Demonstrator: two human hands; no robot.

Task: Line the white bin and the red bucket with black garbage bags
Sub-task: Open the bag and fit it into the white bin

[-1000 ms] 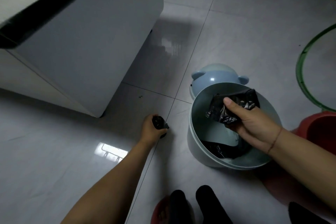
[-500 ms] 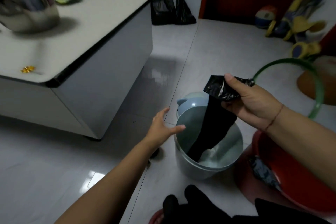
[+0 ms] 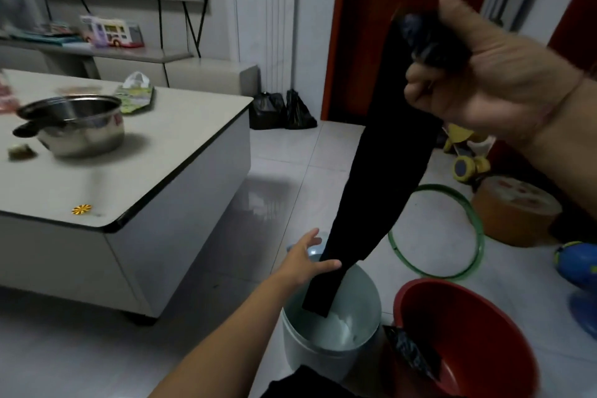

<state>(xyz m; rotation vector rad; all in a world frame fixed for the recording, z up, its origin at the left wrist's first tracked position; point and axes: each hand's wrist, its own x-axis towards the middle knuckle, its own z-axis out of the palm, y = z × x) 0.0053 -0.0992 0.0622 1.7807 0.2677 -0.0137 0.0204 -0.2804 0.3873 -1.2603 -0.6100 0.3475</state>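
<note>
My right hand (image 3: 494,74) is raised high at the upper right and grips the bunched top of a black garbage bag (image 3: 384,178). The bag hangs down as a long flat strip, and its lower end dips into the white bin (image 3: 297,342) on the floor. My left hand (image 3: 303,262) reaches in beside the strip's lower part with its fingers spread and its thumb against the bag's edge. The red bucket (image 3: 458,317) stands right of the bin. A crumpled piece of black bag (image 3: 410,354) lies over the bucket's near rim.
A low white table (image 3: 168,158) with a steel pot (image 3: 74,126) stands to the left. A green hoop (image 3: 471,220), an orange stool (image 3: 513,213), a yellow toy (image 3: 468,161) and a blue toy (image 3: 578,262) lie to the right. Two filled black bags (image 3: 281,110) sit by the far wall.
My right hand has lifted the bag from inside the bin to head height, and it has unrolled into a long strip. My left hand left a small dark object on the floor and moved to the bag.
</note>
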